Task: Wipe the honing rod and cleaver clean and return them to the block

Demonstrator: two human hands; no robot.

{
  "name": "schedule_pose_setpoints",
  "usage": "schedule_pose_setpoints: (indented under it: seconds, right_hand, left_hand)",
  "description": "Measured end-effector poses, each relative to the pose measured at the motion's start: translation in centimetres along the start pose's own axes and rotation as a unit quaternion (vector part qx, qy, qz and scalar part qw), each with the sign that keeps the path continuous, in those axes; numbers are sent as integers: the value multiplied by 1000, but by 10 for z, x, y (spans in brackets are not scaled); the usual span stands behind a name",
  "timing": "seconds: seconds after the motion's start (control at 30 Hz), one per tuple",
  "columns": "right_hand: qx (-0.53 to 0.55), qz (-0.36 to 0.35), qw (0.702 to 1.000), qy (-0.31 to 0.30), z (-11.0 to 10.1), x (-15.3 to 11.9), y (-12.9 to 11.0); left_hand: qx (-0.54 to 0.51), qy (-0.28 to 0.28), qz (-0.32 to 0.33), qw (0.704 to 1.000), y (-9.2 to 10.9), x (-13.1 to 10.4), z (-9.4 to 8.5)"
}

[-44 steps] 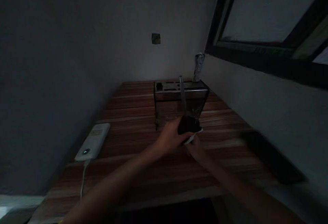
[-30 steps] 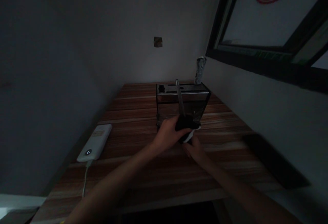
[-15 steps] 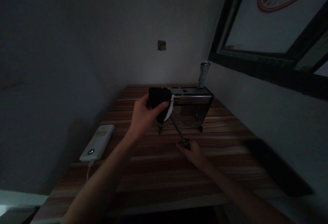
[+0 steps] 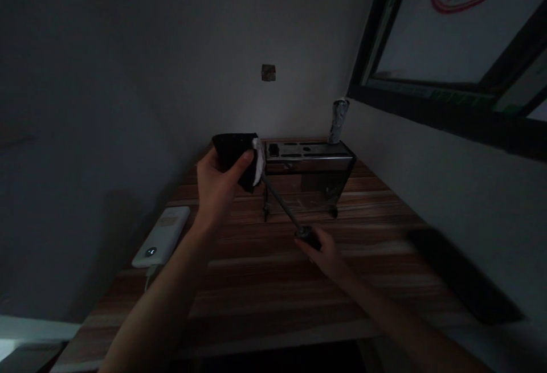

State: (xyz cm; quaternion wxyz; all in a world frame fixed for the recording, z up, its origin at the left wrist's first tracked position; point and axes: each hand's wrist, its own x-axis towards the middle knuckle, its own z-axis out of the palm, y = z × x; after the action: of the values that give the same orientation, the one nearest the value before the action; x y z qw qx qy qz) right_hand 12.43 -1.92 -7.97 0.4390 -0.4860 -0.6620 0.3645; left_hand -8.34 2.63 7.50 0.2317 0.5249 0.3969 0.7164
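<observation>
Wood-grain table (image 4: 239,299), grey wall (image 4: 179,48) | left fingers (image 4: 243,162) gripping black cloth (image 4: 233,148) | right fingers (image 4: 314,242) round handle (image 4: 308,237)

Appears to be a dim indoor corner, possibly in a home or small workroom; cannot be settled further from this view. Shows a striped wood-look tabletop (image 4: 256,293) set between plain grey walls (image 4: 171,48), with a small square patch (image 4: 268,73) on the far one and a dark frame (image 4: 427,108) at right around a pale panel (image 4: 444,37). Includes a white device (image 4: 162,236) with a cable (image 4: 148,279) and a metal-topped stand (image 4: 325,164) on the tabletop.
</observation>
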Motion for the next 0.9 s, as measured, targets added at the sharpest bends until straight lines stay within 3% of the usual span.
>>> schedule_pose_setpoints:
  seconds: [0.23, 0.4, 0.73, 0.9]
  right_hand:
    - [-22, -28, 999, -6, -4, -1, -7]
    - [-37, -52, 998, 3, -8, -3, -12]
    - [48, -5, 999, 8, -10, -4, -12]
    - [91, 30, 995, -2, -9, -4, -12]
  left_hand:
    - [-46, 41, 0, 998, 7, 1, 0]
    - [-119, 69, -15, 990, 15, 12, -11]
    - [-138, 12, -124, 983, -2, 25, -20]
    - [-146, -36, -172, 974, -2, 26, -22]
